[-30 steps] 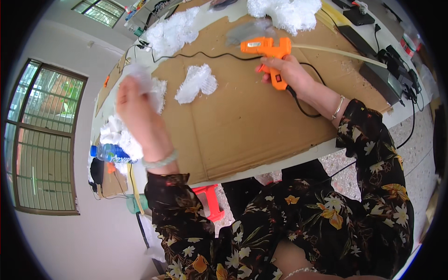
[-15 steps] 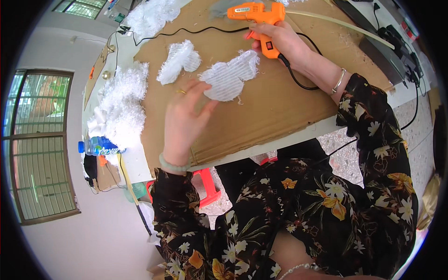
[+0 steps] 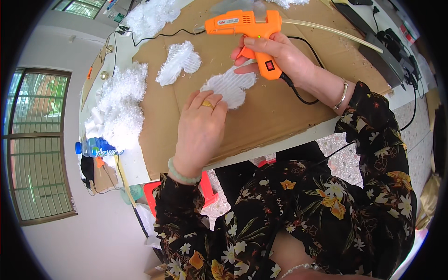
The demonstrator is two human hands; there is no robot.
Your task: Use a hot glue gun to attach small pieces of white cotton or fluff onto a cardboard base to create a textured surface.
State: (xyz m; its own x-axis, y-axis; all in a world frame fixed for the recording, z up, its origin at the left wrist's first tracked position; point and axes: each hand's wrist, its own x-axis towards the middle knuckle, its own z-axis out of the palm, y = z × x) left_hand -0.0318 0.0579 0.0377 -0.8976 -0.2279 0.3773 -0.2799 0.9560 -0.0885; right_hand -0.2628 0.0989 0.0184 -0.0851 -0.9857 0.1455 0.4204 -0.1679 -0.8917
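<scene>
My right hand (image 3: 280,58) grips an orange glue gun (image 3: 247,28) by its handle, nozzle pointing left, a clear glue stick (image 3: 336,32) running out of its back. My left hand (image 3: 200,128) lies flat on the brown cardboard sheet (image 3: 261,112), fingertips pressing the near edge of a white ribbed cloud-shaped piece (image 3: 231,86). A second white fluffy piece (image 3: 179,63) lies further left on the cardboard, apart from both hands.
A heap of white fluffy material (image 3: 116,107) sits at the table's left end, more of the white fluff (image 3: 149,16) at the far edge. A plastic bottle (image 3: 93,148) lies by the left corner. A black cord (image 3: 303,93) trails from the gun. A red stool (image 3: 207,189) stands below.
My left hand brought a white piece from the left heap down onto the cardboard and now presses it flat. The glue gun has come nearer to that piece.
</scene>
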